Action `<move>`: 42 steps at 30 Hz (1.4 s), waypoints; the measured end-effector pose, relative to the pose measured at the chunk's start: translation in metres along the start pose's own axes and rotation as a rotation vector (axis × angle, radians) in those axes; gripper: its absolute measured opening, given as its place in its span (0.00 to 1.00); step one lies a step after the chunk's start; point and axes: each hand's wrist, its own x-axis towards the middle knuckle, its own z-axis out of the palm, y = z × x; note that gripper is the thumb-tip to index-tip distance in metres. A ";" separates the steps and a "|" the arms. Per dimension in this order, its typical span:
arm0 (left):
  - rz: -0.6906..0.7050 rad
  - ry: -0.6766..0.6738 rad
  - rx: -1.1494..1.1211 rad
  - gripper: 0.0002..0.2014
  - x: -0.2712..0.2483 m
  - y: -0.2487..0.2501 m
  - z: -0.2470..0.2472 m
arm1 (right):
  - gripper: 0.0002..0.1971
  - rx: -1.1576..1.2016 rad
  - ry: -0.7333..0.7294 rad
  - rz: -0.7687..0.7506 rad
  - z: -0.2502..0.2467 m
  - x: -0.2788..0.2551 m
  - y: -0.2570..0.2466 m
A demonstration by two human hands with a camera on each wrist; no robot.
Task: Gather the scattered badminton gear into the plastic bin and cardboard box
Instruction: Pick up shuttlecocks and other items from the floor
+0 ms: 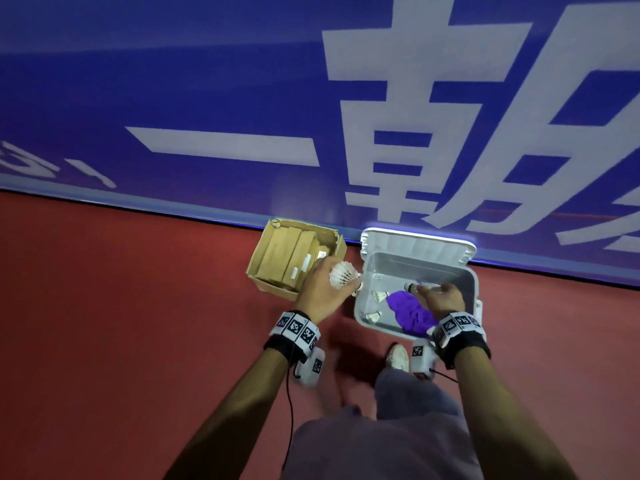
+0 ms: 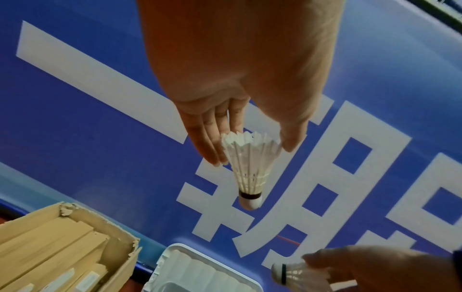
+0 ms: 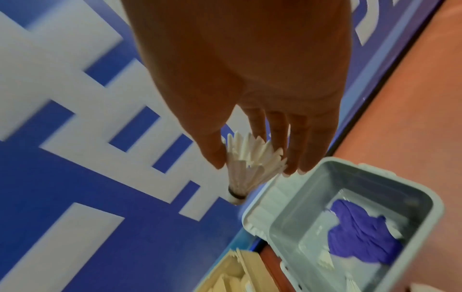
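head view: the bin (image 1: 468, 271) holds two shuttlecocks (image 1: 380, 295) and a purple cloth (image 1: 412, 315); the cardboard box (image 1: 260, 265) beside it holds flat packs. left hand (image 1: 320, 287) pinches a shuttlecock (image 1: 343, 274) beside the bin. right hand (image 1: 441, 299) pinches another shuttlecock (image 1: 420, 287) above the bin.

left wrist view: fingers (image 2: 212, 138) grasp the feathers, cork down.

right wrist view: same grasp above the bin's rim.

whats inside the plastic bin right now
Two shuttlecocks lie on the bin floor beside a purple cloth. The right hand holds another shuttlecock above it; anything under cloth or hand is hidden.
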 end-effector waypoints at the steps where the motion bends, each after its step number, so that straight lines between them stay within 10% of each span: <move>1: -0.024 0.008 0.009 0.28 0.011 0.000 0.002 | 0.19 -0.001 -0.031 0.044 0.005 0.009 -0.007; 9: -0.086 -0.150 0.154 0.24 0.086 0.003 0.023 | 0.36 -0.020 -0.084 0.204 0.012 0.101 -0.023; 14: -0.061 -0.345 0.213 0.23 0.148 -0.001 0.072 | 0.33 -0.073 0.014 0.040 -0.009 0.136 -0.043; 19: -0.042 -0.573 0.340 0.32 0.200 -0.011 0.155 | 0.18 -0.092 0.114 -0.083 -0.054 0.134 -0.046; 25: -0.105 -0.766 0.423 0.51 0.219 -0.011 0.224 | 0.24 0.241 0.412 -0.048 -0.086 0.097 -0.020; 35: -0.021 -0.610 0.200 0.34 0.222 0.056 0.154 | 0.24 0.291 0.304 -0.095 -0.108 0.070 -0.054; 42: 0.077 -0.126 -0.064 0.20 0.182 0.128 0.009 | 0.19 0.119 0.151 -0.450 -0.133 0.065 -0.168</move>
